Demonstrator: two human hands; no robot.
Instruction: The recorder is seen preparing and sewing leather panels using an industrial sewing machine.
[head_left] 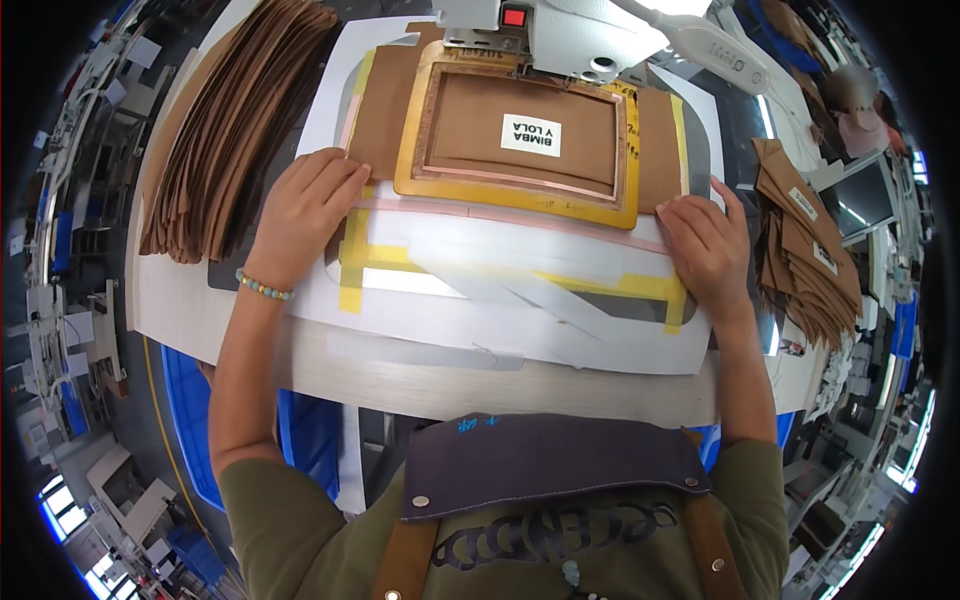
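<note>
The brown panel (470, 125) between left hand (305, 205) and right hand (708, 245) is probably light, limp; fingers bunch by its 2 near corners, sensible holds; whether pinching, I can't tell.

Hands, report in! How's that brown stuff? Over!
Left hand, right hand at near corners of brown material. Yellow frame on top. White machine head overhangs frame's far edge.

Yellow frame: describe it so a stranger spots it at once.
Find the white machine head at the top centre. Just below it, between the left hand and right hand, lies a rectangular yellow frame. Its closed border surrounds a white label, unlike the yellow tape strips below it.
</note>
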